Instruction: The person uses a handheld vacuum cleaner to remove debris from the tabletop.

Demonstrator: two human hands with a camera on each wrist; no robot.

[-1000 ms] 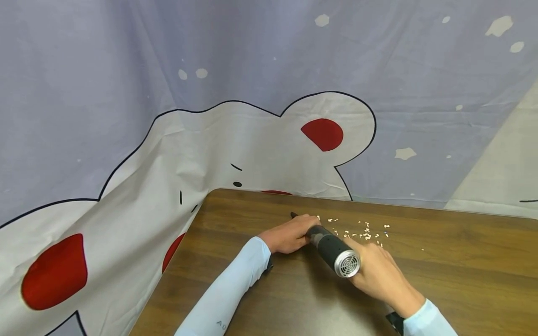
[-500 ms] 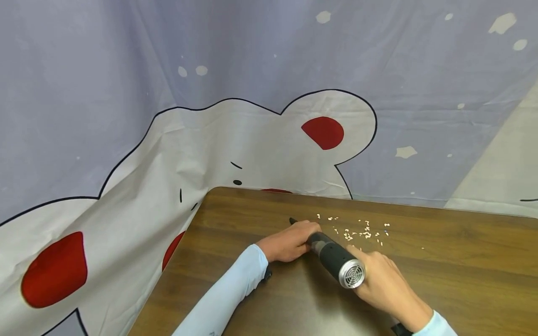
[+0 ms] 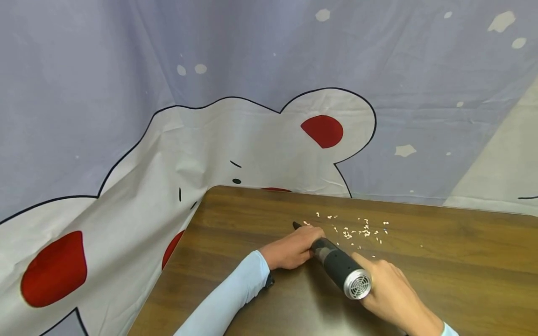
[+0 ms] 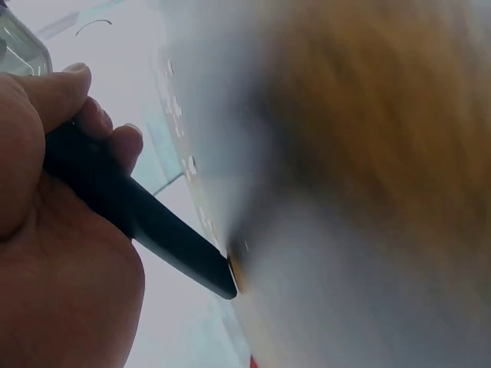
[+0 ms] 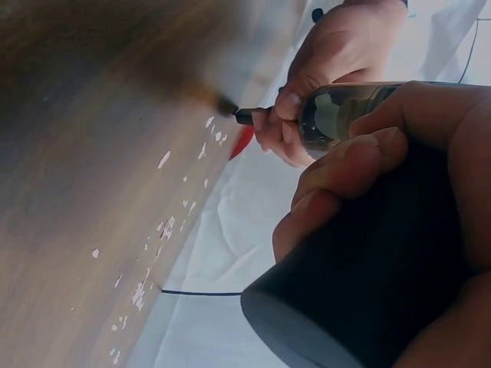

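A black handheld vacuum cleaner with a silver vented end slants across the wooden table in the head view. My left hand grips its narrow nozzle; in the left wrist view the slim nozzle extends from between thumb and fingers, its tip at the tabletop. My right hand holds the thicker body from the right, fingers curled round the black handle in the right wrist view. Ahead of that hand shows the clear dust cup. Small white scraps lie scattered just beyond the vacuum.
The brown wooden table has a rounded far-left corner. Behind and to its left hangs a lilac and white cloth with printed cartoon shapes. One lone scrap lies further right.
Both hands and the vacuum cleaner have shifted toward me and slightly right. White scraps beside the nozzle tip, hidden before, now show. Both hands keep their hold.
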